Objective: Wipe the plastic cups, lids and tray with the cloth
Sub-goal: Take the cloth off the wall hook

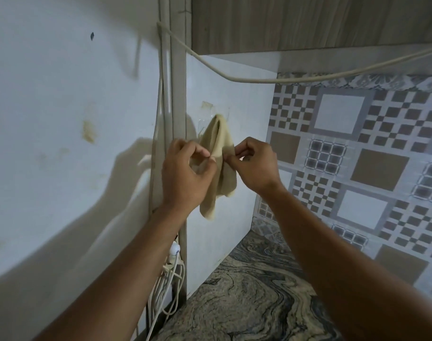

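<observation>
Cloth (218, 153) hangs from wall hook (218, 116) | left hand (185, 173) and right hand (255, 166) each pinch an edge below hook | lift upward off hook, avoid tugging.

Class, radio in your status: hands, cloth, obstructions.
Left hand and right hand both pinching cloth. Cloth hanging from wall hook. Cups, lids, tray out of view. Nothing blocking.
</observation>
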The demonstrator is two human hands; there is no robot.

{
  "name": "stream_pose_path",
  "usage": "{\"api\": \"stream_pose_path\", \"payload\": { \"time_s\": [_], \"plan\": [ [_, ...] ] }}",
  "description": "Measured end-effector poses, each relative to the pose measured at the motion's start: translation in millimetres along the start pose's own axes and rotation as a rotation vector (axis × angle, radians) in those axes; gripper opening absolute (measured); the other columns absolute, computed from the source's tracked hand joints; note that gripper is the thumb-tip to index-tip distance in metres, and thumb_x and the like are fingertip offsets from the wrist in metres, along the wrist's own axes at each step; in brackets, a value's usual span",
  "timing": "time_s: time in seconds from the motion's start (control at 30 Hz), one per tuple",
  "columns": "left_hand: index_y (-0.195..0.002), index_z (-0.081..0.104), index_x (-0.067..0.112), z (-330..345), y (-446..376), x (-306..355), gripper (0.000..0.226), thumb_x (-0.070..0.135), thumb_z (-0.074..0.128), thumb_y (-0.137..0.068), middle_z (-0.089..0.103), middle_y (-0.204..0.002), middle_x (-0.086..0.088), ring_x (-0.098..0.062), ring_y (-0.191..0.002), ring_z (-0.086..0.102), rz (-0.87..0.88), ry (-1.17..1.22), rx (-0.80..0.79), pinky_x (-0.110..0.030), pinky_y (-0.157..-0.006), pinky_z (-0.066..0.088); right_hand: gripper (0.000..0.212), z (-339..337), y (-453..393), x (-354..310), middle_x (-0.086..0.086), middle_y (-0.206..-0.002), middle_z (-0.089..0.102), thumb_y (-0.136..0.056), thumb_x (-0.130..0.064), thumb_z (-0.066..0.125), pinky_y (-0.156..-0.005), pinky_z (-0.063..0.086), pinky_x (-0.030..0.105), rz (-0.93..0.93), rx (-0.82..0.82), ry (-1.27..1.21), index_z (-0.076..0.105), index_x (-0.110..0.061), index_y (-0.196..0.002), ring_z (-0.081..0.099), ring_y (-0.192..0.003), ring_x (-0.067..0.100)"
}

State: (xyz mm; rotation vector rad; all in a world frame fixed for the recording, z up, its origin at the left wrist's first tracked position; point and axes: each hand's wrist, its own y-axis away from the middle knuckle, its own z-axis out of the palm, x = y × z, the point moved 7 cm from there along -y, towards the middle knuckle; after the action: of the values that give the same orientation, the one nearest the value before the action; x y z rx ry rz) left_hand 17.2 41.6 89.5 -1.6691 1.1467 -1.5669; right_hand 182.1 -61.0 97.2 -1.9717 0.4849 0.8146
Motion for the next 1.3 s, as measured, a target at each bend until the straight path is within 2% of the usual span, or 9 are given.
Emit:
{"api": "stream_pose_path", "payload": {
  "time_s": [0.1,0.27,0.47,0.6,0.73,0.93,1.03,1.2,1.3],
  "plan": [
    [-0.086,0.061,0.01,11.9,9.4,4.7,0.015,0.011,0.077,-0.087,0.064,-0.102,0.004,-0.001,-0.103,0.064,-0.059,0.23,-0.231,-0.011,-0.083,0.048,0.023,-14.9,24.0,0.4,-0.004,-0.081,0.074,-0.086,-0.022,0.087,-0.072,0.058,0.027,-0.01,-0.11,-0.04,0.069,-0.009,-0.084,0.07,-0.076,0.009],
    [-0.074,0.058,0.017,39.7,45.4,15.1,0.013,0.017,0.069,-0.082,0.059,-0.075,0.005,-0.015,-0.076,0.057,-0.325,0.627,-0.618,-0.029,-0.078,0.048,0.031,-41.2,77.2,13.0,0.036,-0.091,0.069,-0.091,-0.012,0.08,-0.085,0.057,0.066,0.15,-0.263,-0.282,0.056,0.008,-0.089,0.071,-0.087,0.049],
    [-0.073,0.05,0.018,67.1,88.7,44.6,0.019,0.02,0.062,-0.087,0.053,-0.071,0.004,-0.015,-0.07,0.054,-0.543,0.783,-0.775,-0.027,-0.062,0.045,0.023,-81.4,130.4,24.3,0.024,-0.088,0.066,-0.086,-0.02,0.08,-0.078,0.057,0.049,0.223,-0.279,-0.393,0.059,-0.011,-0.084,0.065,-0.087,0.032],
    [-0.098,0.051,0.011,79.1,111.3,59.3,0.01,0.005,0.058,-0.096,0.061,-0.082,-0.006,-0.023,-0.075,0.057,-0.584,0.801,-0.9,-0.036,-0.066,0.046,0.023,-115.2,158.3,29.1,0.006,-0.083,0.071,-0.087,-0.02,0.083,-0.079,0.061,0.039,0.189,-0.279,-0.22,0.061,-0.013,-0.085,0.071,-0.084,0.02],
    [-0.124,0.056,0.007,95.9,135.3,76.5,0.044,0.014,0.067,-0.081,0.059,-0.094,-0.017,-0.031,-0.082,0.048,-0.646,0.898,-1.027,-0.034,-0.07,0.045,0.026,-154.8,181.4,32.0,0.008,-0.083,0.073,-0.078,-0.025,0.088,-0.077,0.063,0.044,0.173,-0.197,-0.143,0.067,-0.012,-0.083,0.071,-0.081,0.021],
    [-0.112,0.075,0.007,116.5,159.5,116.6,0.03,0.019,0.07,-0.085,0.076,-0.111,-0.006,-0.018,-0.109,0.069,-0.443,0.783,-1.201,-0.036,-0.098,0.053,0.032,-200.1,207.1,35.8,0.002,-0.077,0.059,-0.08,-0.006,0.09,-0.062,0.044,0.03,0.182,-0.149,-0.02,0.061,-0.014,-0.092,0.051,-0.072,0.014],
    [-0.12,0.074,0.012,122.1,164.9,132.2,0.029,0.021,0.071,-0.093,0.074,-0.126,-0.007,-0.02,-0.125,0.066,-0.338,0.745,-1.21,-0.04,-0.109,0.052,0.039,-225.0,215.6,39.3,0.014,-0.079,0.062,-0.083,-0.008,0.088,-0.06,0.045,0.035,0.223,-0.105,0.082,0.059,-0.021,-0.105,0.053,-0.069,0.019],
    [-0.118,0.067,0.002,126.7,164.9,146.8,0.037,0.033,0.072,-0.096,0.071,-0.118,-0.02,-0.029,-0.106,0.07,-0.305,0.662,-1.258,-0.046,-0.094,0.056,0.033,-263.4,224.1,36.5,0.017,-0.094,0.072,-0.074,-0.026,0.086,-0.066,0.057,0.049,0.251,-0.114,0.297,0.071,-0.025,-0.103,0.067,-0.079,0.035],
    [-0.096,0.071,0.016,126.5,161.8,164.3,0.032,0.048,0.073,-0.092,0.071,-0.091,-0.008,-0.018,-0.082,0.069,-0.122,0.535,-1.327,-0.035,-0.076,0.053,0.032,-276.5,230.1,37.8,-0.001,-0.086,0.074,-0.071,-0.04,0.092,-0.059,0.055,0.032,0.322,-0.187,0.393,0.074,-0.026,-0.094,0.066,-0.071,0.013]
  ]
}}
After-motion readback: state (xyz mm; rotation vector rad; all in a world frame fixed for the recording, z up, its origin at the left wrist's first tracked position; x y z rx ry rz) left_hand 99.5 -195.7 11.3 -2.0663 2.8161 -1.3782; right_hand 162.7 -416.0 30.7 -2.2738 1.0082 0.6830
